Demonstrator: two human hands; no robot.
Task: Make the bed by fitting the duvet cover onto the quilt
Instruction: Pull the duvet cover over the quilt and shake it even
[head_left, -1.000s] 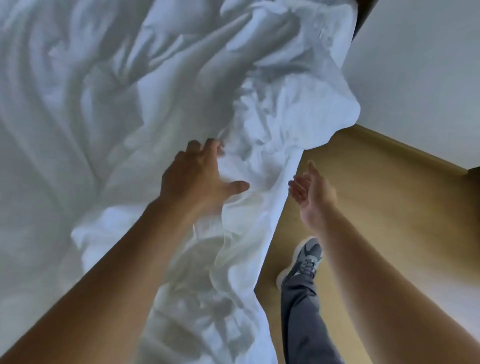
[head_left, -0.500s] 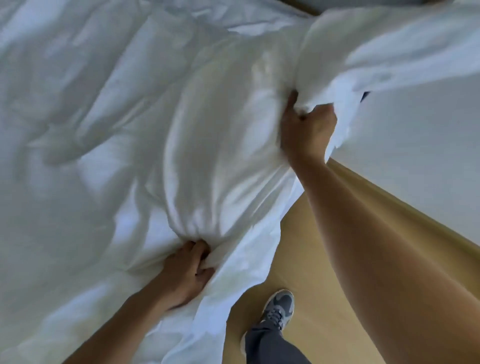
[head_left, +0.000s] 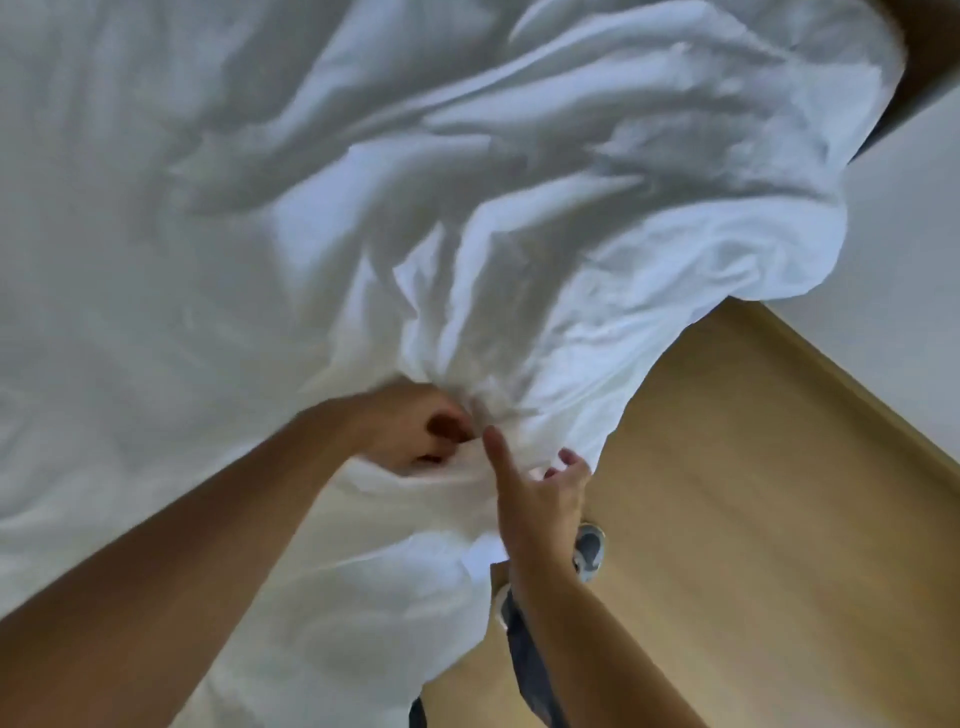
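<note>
Wooden flooring shows beside the white duvet cover. Left hand grips its bunched fabric; right hand, just beside, has fingers loosely spread, touching the cover's edge.

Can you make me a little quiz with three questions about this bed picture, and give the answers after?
1. True or false: the left hand has its fingers curled into a bunched part of the white bedding.
2. Which is the right hand doing? A) holding a pillow B) reaching to the bedding's edge with its fingers spread C) resting on the floor
3. Fill the gap: past the bedding's edge, below the right hand, you can see a grey ____ on the wooden floor.

Key: 1 true; 2 B; 3 shoe.
</note>
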